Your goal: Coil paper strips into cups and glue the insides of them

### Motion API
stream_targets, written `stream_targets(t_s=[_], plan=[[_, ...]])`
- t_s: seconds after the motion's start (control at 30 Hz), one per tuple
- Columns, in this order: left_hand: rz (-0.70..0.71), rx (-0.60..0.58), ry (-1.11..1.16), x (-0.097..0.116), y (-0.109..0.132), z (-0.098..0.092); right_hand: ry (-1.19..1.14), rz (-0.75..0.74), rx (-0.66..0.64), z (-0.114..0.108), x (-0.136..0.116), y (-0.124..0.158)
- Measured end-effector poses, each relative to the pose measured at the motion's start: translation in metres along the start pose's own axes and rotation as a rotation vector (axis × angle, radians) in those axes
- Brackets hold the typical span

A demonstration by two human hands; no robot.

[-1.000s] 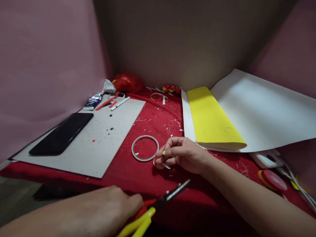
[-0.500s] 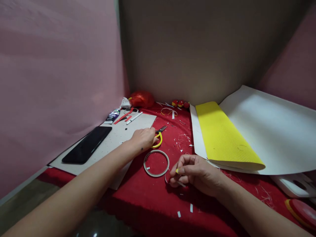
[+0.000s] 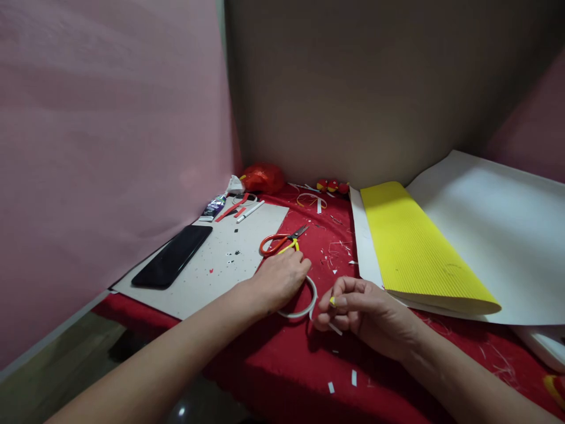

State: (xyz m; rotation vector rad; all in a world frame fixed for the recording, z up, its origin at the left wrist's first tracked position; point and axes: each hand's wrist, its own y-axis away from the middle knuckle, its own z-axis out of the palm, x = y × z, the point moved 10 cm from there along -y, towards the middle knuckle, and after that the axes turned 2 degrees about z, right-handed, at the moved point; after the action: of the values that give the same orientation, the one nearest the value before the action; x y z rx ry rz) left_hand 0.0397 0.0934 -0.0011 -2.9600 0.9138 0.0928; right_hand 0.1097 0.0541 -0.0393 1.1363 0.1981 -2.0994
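My right hand [image 3: 364, 312] pinches a small yellow paper piece [image 3: 332, 301] between thumb and forefinger. A thin white strip [image 3: 336, 330] shows below its curled fingers. Over the far left part of a pale ring-shaped roll [image 3: 314, 294] on the red cloth is my left hand [image 3: 282, 280], back up. Its fingers bend downward and their tips are hidden, so I cannot tell whether they grip the roll. Just beyond the left hand lie scissors [image 3: 291, 238] with one red and one yellow handle, blades slightly apart; the yellow handle is partly covered by the hand.
On a grey board [image 3: 194, 300] at left lie a black phone [image 3: 173, 256], a white pen [image 3: 251, 212] and red strips. A glue pouch [image 3: 214, 207] and red bag [image 3: 265, 178] stand behind. Yellow corrugated sheet [image 3: 410, 247] rests on white card [image 3: 498, 235] at right. Paper scraps litter the cloth [image 3: 273, 359].
My left hand has come away from the scissors, back toward me and over the roll. The scissors stay on the cloth. My right hand keeps its pinch, and the view has shifted slightly left.
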Motion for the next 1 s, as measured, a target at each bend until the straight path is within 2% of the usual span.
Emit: stream_targets(t_s=[0.2,0.37,0.47,0.67,1.0], plan=[[-0.136,0.066,0.024,-0.023,0.012,-0.015,-0.062,-0.034,0.056,-0.009,-0.009,0.002],[-0.211,0.158,0.042,-0.035,0.02,-0.014,-0.152,-0.073,0.126,-0.02,-0.014,0.001],[-0.231,0.229,0.068,-0.037,0.021,-0.013,-0.174,-0.087,0.128,-0.021,-0.014,0.001],[-0.226,0.399,0.211,-0.036,0.024,-0.022,-0.161,-0.108,0.098,-0.018,-0.014,0.001],[-0.303,0.445,0.432,-0.042,0.025,-0.027,-0.113,-0.117,0.055,-0.012,-0.015,-0.001]])
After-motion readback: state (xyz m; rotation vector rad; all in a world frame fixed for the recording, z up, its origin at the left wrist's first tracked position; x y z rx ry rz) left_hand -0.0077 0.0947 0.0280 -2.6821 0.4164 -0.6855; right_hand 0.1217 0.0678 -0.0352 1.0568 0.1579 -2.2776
